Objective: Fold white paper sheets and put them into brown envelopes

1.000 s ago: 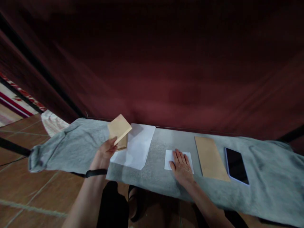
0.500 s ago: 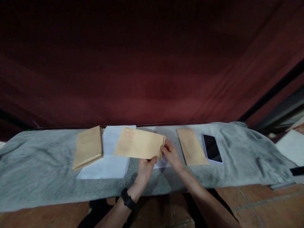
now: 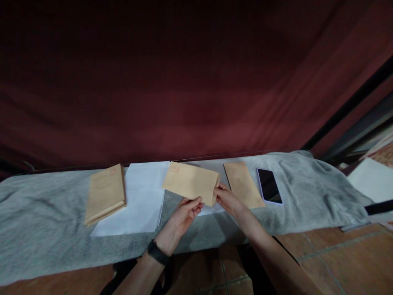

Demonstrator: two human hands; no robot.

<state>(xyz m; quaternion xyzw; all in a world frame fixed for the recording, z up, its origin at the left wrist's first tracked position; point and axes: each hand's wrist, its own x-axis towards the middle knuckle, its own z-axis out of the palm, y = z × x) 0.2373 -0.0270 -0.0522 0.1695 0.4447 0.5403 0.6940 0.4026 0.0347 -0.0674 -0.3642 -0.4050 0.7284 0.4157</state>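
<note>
the left hand [image 3: 187,211] has its fingers pinched together on the near side of a brown envelope [image 3: 190,182], close to that envelope's right end. the right hand [image 3: 227,196] is at the same end, its fingers narrow and touching the parted mouth; i cannot tell whether they grip the paper or reach a little way inside. the envelope is held over the middle of the desk [image 3: 307,188], slightly tilted, with small red print at its far left corner. under it, toward the desk's near edge, part of a small white paper [image 3: 211,210] shows.

a grey cloth covers the desk. toward its left end lies a pile of brown envelopes [image 3: 106,190], resting partly on a stack of white sheets [image 3: 141,200] that reaches close to the far edge. on the right side, another flat envelope [image 3: 244,184] lies just beside a phone [image 3: 269,185] with a dark screen and a pale purple rim. a dark band [image 3: 158,253] circles the left wrist. a dark red curtain [image 3: 196,102] hangs beyond the far edge, and tiled floor [image 3: 325,250] shows below the near edge.
</note>
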